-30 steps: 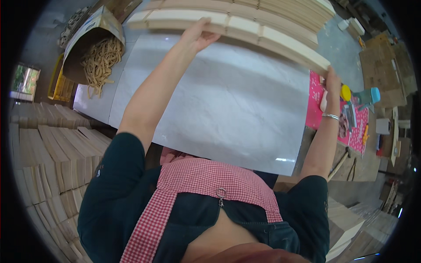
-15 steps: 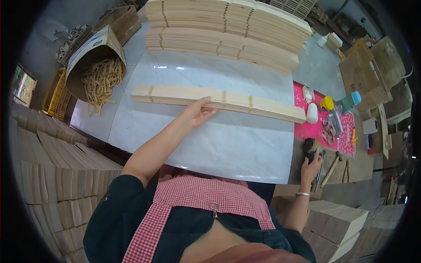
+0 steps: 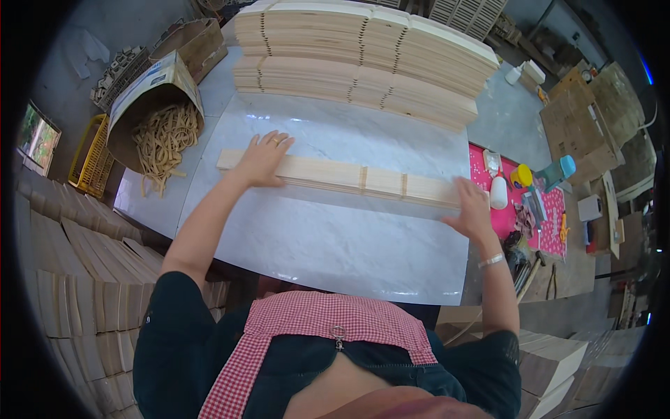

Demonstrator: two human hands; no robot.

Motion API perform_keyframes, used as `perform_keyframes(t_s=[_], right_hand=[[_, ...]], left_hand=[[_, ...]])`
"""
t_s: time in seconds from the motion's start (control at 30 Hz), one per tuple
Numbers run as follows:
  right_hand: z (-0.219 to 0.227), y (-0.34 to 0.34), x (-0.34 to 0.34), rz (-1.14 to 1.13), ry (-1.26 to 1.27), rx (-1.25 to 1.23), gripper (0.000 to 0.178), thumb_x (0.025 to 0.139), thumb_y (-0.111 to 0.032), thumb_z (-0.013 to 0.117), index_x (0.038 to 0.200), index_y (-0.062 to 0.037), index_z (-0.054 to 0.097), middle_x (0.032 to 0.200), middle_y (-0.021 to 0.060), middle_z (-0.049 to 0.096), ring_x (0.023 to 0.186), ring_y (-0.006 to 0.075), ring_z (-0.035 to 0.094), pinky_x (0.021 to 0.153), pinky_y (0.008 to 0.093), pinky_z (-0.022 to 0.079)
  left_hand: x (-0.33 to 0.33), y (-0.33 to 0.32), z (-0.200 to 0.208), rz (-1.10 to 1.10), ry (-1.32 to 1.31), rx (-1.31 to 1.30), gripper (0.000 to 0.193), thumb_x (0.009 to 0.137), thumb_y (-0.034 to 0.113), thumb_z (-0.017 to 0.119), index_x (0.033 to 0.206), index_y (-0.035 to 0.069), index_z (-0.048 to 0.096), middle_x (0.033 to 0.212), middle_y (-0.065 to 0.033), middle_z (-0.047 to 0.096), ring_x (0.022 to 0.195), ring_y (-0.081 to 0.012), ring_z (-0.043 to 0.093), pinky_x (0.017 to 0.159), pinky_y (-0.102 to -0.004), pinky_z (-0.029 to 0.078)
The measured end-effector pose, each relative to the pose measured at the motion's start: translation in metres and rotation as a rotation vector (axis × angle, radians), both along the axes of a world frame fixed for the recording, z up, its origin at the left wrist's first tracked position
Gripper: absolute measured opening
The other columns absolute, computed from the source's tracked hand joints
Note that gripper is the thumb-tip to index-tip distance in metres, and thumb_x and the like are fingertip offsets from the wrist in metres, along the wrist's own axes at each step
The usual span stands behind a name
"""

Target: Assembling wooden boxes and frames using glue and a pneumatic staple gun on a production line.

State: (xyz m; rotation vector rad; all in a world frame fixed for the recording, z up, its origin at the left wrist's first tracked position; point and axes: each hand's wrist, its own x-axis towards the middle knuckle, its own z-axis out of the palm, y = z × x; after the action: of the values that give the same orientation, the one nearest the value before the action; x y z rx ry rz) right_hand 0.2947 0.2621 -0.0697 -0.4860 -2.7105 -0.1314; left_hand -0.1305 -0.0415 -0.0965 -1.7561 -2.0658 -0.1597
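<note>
A short stack of thin wooden boards [image 3: 328,173] lies flat across the middle of the frame on the glossy bench [image 3: 349,251]. The left hand [image 3: 263,160] has shifted from the stack's near side toward its left end and now lies over the top, fingers spread, thumb by the near edge. The right hand [image 3: 472,209] has come up from beside the dark tool [image 3: 515,246] at lower right to the stack's right end. Its fingers and thumb stand apart around that end, but whether they pinch the boards I cannot tell. There is thus now a hand near each end, which I judge gives better control over the stack's alignment.

A strip of bench separates the stack from the tall board pile [image 3: 363,49] at the top of the frame; a wider stretch lies between it and the curved near edge, just ahead of the checked apron [image 3: 307,314]. On the right, room is tighter: the pink sheet [image 3: 504,225] and white bottle [image 3: 498,194] are just beside the right hand. The carton [image 3: 150,82] at upper left is apart from the stack's left end.
</note>
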Motion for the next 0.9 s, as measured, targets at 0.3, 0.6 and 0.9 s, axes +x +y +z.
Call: perform_keyframes(t_s=[0.3, 0.6, 0.9], right_hand=[[-0.021, 0.059, -0.066, -0.034, -0.471, -0.288, 0.057, 0.063, -0.016, 0.084, 0.115, -0.0071, 0.063, 0.112, 0.0121, 0.067, 0.101, 0.0347, 0.063, 0.090, 0.0411, 0.052], [-0.004, 0.051, -0.063, -0.075, -0.429, -0.284, 0.049, 0.064, -0.018, 0.083, 0.109, -0.0081, 0.065, 0.106, 0.0116, 0.066, 0.098, 0.0332, 0.064, 0.087, 0.0412, 0.053], [-0.020, 0.018, -0.030, -0.086, -0.335, -0.287, 0.052, 0.064, -0.016, 0.083, 0.112, -0.0070, 0.066, 0.113, 0.0121, 0.064, 0.105, 0.0322, 0.061, 0.094, 0.0398, 0.051]], left_hand=[[-0.055, 0.007, 0.000, 0.154, -0.447, -0.493, 0.052, 0.061, 0.025, 0.088, 0.107, 0.009, 0.068, 0.110, -0.0089, 0.066, 0.104, -0.0317, 0.061, 0.094, -0.0412, 0.049], [-0.052, 0.002, 0.023, 0.160, -0.475, -0.277, 0.047, 0.062, 0.015, 0.084, 0.106, 0.006, 0.067, 0.106, -0.0120, 0.067, 0.099, -0.0342, 0.061, 0.089, -0.0412, 0.051], [-0.019, -0.033, 0.000, 0.076, -0.447, -0.183, 0.056, 0.063, 0.017, 0.085, 0.114, 0.005, 0.066, 0.107, -0.0134, 0.065, 0.102, -0.0332, 0.060, 0.092, -0.0393, 0.048]])
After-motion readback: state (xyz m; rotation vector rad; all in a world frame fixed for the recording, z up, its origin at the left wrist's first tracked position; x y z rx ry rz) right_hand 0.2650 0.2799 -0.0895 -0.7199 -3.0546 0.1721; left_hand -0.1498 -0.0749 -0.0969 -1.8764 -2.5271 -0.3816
